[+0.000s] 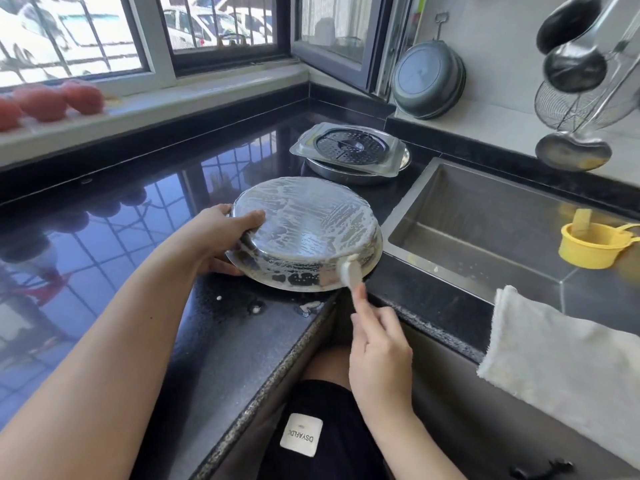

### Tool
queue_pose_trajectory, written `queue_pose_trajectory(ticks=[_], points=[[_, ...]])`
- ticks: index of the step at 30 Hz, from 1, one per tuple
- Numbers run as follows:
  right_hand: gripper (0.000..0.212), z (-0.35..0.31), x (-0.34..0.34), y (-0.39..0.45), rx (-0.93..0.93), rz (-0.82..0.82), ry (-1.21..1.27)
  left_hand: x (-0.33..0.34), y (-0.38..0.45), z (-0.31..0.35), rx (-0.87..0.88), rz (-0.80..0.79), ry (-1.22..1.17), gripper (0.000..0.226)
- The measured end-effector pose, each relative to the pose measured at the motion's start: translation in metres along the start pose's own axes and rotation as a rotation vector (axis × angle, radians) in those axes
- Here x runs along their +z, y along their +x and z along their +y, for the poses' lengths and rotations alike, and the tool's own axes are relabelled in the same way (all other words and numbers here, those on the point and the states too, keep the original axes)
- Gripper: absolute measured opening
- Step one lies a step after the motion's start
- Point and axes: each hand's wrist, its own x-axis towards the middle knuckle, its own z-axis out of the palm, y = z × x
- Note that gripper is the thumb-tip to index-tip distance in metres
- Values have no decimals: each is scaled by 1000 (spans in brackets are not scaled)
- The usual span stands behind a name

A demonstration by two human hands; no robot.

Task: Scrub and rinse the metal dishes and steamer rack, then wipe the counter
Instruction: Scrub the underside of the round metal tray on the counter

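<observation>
Your upturned, soapy metal dish [304, 233] sits at the worktop [145, 216] edge beside the sink [485, 233]. Your left hand [221, 237] grips its rim; your right hand [377, 344] pinches a brush [350, 271] against its side — suds could let it slide off. Behind the dish, the steamer rack [349, 147] stack crowds it.

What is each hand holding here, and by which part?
The left hand grips the upturned, soapy metal dish by its left rim. The right hand pinches the white brush by its handle.
</observation>
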Motion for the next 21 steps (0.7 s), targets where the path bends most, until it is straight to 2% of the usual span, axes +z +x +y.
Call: queue_pose_trajectory(ticks=[2, 3, 6, 8, 11, 15, 19, 21], points=[[65, -6, 3, 0, 100, 64, 24, 0, 0, -1, 3, 4, 0, 33], [66, -11, 4, -1, 87, 56, 25, 0, 0, -1, 4, 7, 1, 33], [75, -26, 8, -4, -110, -68, -30, 0, 1, -1, -2, 3, -3, 31], [76, -29, 8, -1, -156, -116, -42, 1, -1, 0, 0, -1, 9, 30], [76, -18, 1, 2, -72, -69, -51, 1, -2, 1, 5, -1, 27, 34], [67, -3, -9, 3, 68, 47, -50, -1, -1, 1, -1, -6, 29, 34], [75, -22, -19, 6, -103, -123, -65, -2, -1, 1, -3, -19, 21, 33], [72, -29, -31, 22, -98, -163, -104, -3, -1, 1, -4, -24, 19, 33]])
